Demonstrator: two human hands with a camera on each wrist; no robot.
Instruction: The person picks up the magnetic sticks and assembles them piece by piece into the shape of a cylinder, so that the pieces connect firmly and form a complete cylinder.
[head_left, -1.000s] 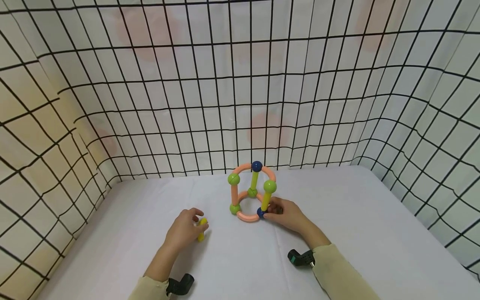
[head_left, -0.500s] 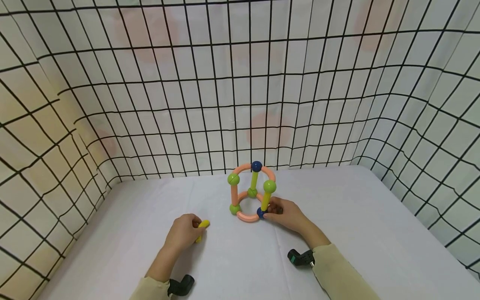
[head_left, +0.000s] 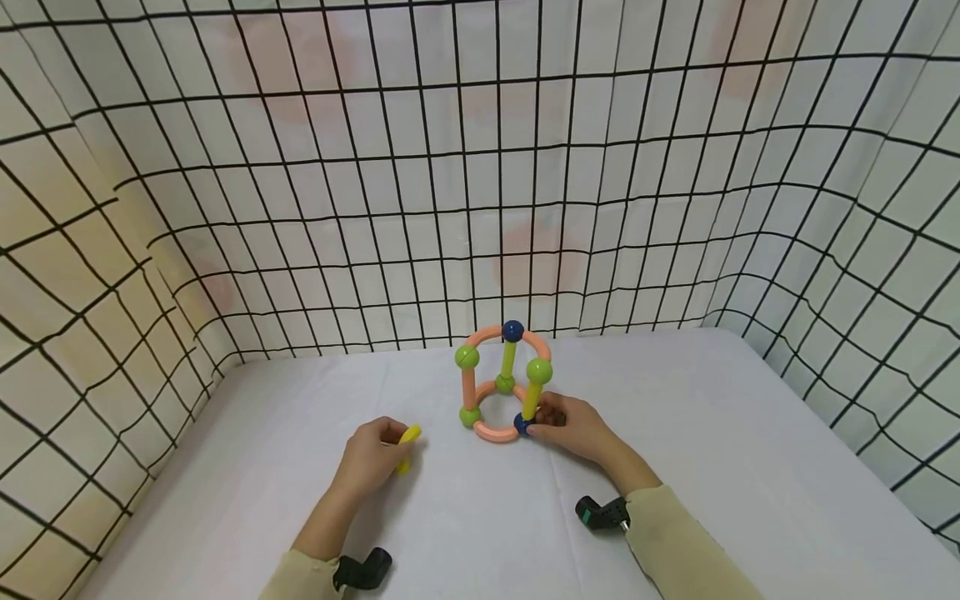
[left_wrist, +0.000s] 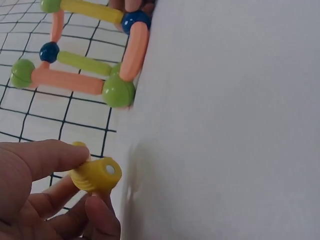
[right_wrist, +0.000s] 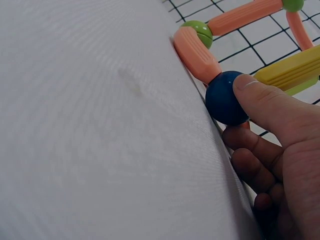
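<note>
My left hand (head_left: 367, 457) pinches a curved yellow magnetic rod (head_left: 410, 434) between thumb and fingers, a little above the table. In the left wrist view a silvery disc shows at the end of the yellow rod (left_wrist: 92, 177). To its right stands a frame of magnetic rods and balls: a ring of curved salmon rods (head_left: 495, 435) below, three uprights, and curved salmon rods (head_left: 486, 335) along the top back. Green balls (head_left: 467, 357) top the two front uprights. My right hand (head_left: 581, 429) grips the lower dark blue ball (right_wrist: 225, 100), below the straight yellow rod (right_wrist: 290, 69).
White cloth (head_left: 480, 517) covers the table. Black grid netting (head_left: 420, 208) over white sheeting rises at the back and both sides. Each wrist carries a black camera mount (head_left: 363, 570).
My left hand's fingers have closed on the curved yellow rod, turned it and lifted it slightly. My right hand and the frame have stayed where they were.
</note>
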